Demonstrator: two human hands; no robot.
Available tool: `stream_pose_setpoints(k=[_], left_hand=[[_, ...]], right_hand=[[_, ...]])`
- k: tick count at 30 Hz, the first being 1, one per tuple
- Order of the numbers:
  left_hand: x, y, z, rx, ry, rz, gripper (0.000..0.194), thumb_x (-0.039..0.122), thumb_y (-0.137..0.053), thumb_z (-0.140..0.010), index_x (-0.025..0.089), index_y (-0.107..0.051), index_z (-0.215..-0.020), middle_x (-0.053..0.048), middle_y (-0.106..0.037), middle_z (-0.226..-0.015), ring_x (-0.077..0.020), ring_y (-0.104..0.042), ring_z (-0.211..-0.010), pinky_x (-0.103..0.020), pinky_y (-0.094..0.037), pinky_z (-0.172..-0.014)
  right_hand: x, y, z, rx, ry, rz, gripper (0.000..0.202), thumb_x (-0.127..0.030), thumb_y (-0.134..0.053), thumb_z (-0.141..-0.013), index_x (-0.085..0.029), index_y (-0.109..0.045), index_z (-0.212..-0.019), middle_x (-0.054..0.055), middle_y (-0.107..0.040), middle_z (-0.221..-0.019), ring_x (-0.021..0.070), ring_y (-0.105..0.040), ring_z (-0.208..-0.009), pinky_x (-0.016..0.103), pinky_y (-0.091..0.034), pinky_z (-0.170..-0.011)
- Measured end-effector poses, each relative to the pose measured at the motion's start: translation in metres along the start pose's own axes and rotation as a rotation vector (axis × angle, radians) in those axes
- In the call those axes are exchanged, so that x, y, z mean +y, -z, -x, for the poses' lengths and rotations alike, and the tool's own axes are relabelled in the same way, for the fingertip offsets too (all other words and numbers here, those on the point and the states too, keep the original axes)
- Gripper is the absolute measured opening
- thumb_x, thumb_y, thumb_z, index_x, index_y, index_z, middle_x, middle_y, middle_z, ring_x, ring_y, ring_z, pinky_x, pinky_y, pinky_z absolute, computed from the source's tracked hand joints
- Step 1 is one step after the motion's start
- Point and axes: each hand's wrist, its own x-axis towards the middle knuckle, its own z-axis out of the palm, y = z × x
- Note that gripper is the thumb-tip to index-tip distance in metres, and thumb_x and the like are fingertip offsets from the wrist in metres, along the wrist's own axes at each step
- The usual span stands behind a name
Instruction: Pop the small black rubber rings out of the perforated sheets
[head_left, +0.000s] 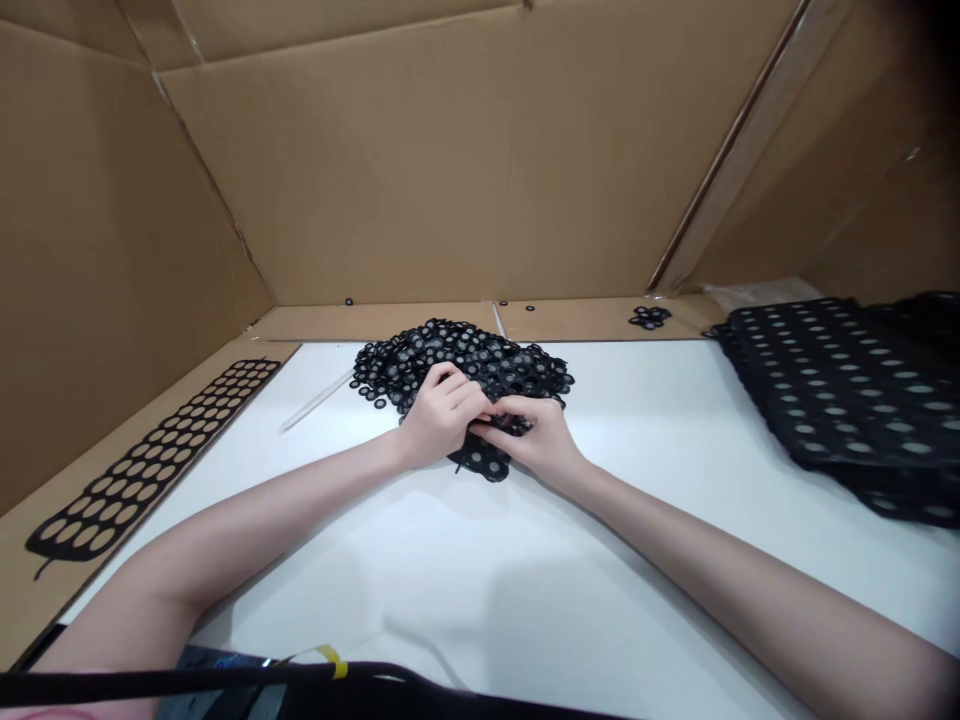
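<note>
I am looking over a white tabletop (645,450) boxed in by brown cardboard walls (465,170), which rise at the far side, the left and the right, with visible seams at the corners. A band of cardboard base (577,322) borders the white surface at the far edge and along the left.

My subject sits at the middle of the scene, toward the far side: a heap of small black rings (457,350), many with pale centres. Just at its near side lies a black piece with round spots (480,462), directly under the two hands. The left hand (442,415) has its fingers bent, with the tips meeting those of the right hand (541,440). On the right one, I see thumb and forefinger curved toward the left fingertips; from here I cannot tell what either set of fingers is pinching.

To the left of the heap I have a thin pale strip (317,402) lying at a slant. Farther left, a black sheet of open holes (159,455) lies lengthwise on the cardboard. At the far right I find a stack of black dotted sheets (847,390), with clear plastic (761,292) behind it. A small cluster of rings (649,317) rests on the far cardboard. Across the near edge runs a black cable (187,682) with a yellow band (340,670).
</note>
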Motion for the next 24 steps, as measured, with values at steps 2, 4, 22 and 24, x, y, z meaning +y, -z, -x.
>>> stream_pose_setpoints(k=[2, 4, 22, 24], left_hand=[[0.0, 0.001, -0.001, -0.02, 0.075, 0.027, 0.023, 0.01, -0.038, -0.092, 0.019, -0.055, -0.079, 0.001, -0.064, -0.068, -0.0142, -0.051, -0.067, -0.038, -0.034, -0.084], [-0.001, 0.003, -0.003, -0.036, 0.166, 0.063, 0.021, 0.01, -0.041, -0.091, 0.019, -0.055, -0.078, 0.002, -0.065, -0.068, -0.0143, -0.052, -0.068, -0.04, -0.029, -0.083], [-0.011, 0.0, -0.01, 0.065, 0.776, 0.393, 0.014, 0.017, -0.058, -0.083, 0.019, -0.064, -0.071, 0.0, -0.062, -0.068, -0.0157, -0.054, -0.07, -0.032, -0.042, -0.071], [-0.013, -0.003, -0.01, 0.091, 0.796, 0.413, 0.011, 0.017, -0.061, -0.082, 0.019, -0.065, -0.071, 0.0, -0.061, -0.069, -0.0151, -0.054, -0.07, -0.03, -0.044, -0.07]], right_hand=[[0.001, 0.0, 0.0, -0.004, -0.048, -0.012, 0.021, -0.036, -0.071, -0.074, -0.017, -0.066, -0.067, -0.002, -0.058, -0.055, 0.0109, -0.049, -0.052, 0.024, -0.04, -0.052], [0.002, -0.001, 0.0, -0.002, -0.086, -0.029, 0.021, -0.038, -0.072, -0.073, -0.017, -0.069, -0.073, -0.003, -0.056, -0.054, 0.0104, -0.047, -0.051, 0.023, -0.039, -0.052], [0.005, -0.002, -0.003, 0.002, -0.116, -0.096, 0.032, -0.037, -0.071, -0.074, -0.017, -0.065, -0.098, -0.005, -0.051, -0.058, 0.0117, -0.047, -0.054, 0.026, -0.043, -0.058], [0.004, -0.001, -0.002, 0.019, -0.1, -0.075, 0.031, -0.037, -0.07, -0.075, -0.018, -0.065, -0.098, -0.005, -0.051, -0.057, 0.0118, -0.047, -0.054, 0.026, -0.043, -0.057]])
